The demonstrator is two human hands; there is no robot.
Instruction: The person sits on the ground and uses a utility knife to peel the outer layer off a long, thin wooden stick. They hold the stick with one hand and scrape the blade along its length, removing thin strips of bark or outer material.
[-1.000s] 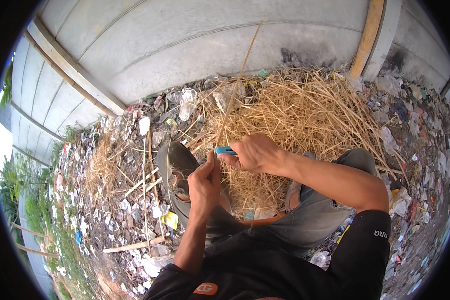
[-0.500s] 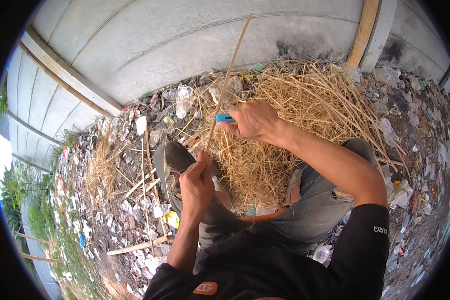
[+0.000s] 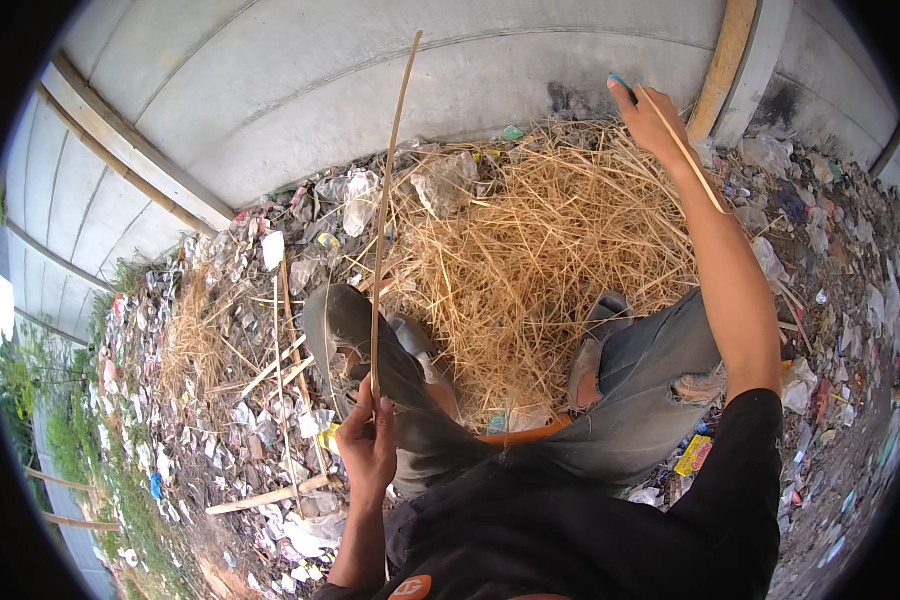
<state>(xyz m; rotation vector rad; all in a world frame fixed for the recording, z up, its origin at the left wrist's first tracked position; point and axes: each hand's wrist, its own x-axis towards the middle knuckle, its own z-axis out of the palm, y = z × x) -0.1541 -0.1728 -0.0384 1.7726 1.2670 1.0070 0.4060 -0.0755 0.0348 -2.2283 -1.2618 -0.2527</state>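
My left hand pinches the lower end of a long, thin bamboo strip in front of my left knee. The strip stands nearly upright, its tip reaching up across the grey wall. My right hand is stretched far forward at the right, near the wall, closed around a blue-handled cutter. Only a bit of its blue handle shows; the blade is not visible. A thin pale shaving lies across or hangs by that hand and wrist. Between my feet spreads a pile of bamboo shavings.
The concrete panel wall rises beyond the pile, with a wooden post against it. Plastic scraps and litter cover the ground around me. Several thin sticks and a thicker piece of bamboo lie left of my left leg.
My right hand with the cutter has swung away from the strip, forward and to the right, and a shaving now shows there. My left hand has drawn back toward me with the strip.
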